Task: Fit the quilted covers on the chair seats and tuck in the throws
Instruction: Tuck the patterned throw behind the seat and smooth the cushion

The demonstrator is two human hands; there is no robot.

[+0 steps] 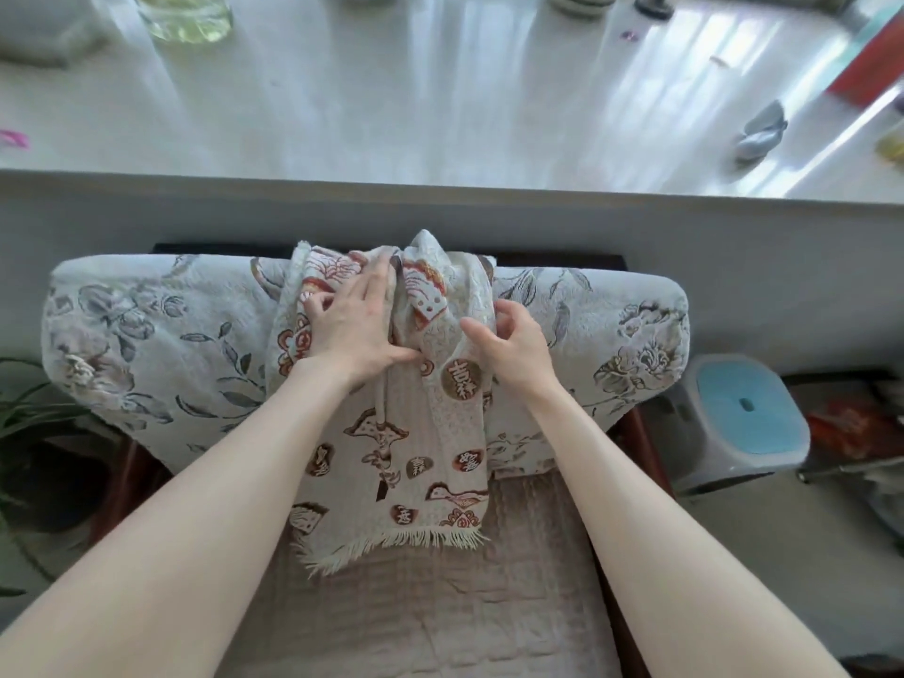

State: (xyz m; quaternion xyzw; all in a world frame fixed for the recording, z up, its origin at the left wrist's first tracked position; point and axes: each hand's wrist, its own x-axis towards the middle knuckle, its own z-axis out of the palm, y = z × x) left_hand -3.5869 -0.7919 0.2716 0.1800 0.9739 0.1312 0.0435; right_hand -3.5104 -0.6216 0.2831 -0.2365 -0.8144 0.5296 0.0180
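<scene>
White surface (440,105) beyond chair back (146,335). Left hand (354,325) lies flat, fingers spread, on the fringed throw (406,457). Right hand (513,345), half curled, pinches its bunched fold at the back's top edge.

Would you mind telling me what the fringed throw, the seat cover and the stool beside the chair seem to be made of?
The fringed throw looks like a woven, jacquard-type cotton or blend: the motifs sit in the weave and its hem ends in loose yarn tassels. The seat cover looks like soft quilted fabric, matte pinkish beige, with stitched squares. The stool looks like moulded plastic: smooth, grey body, light blue top.
</scene>
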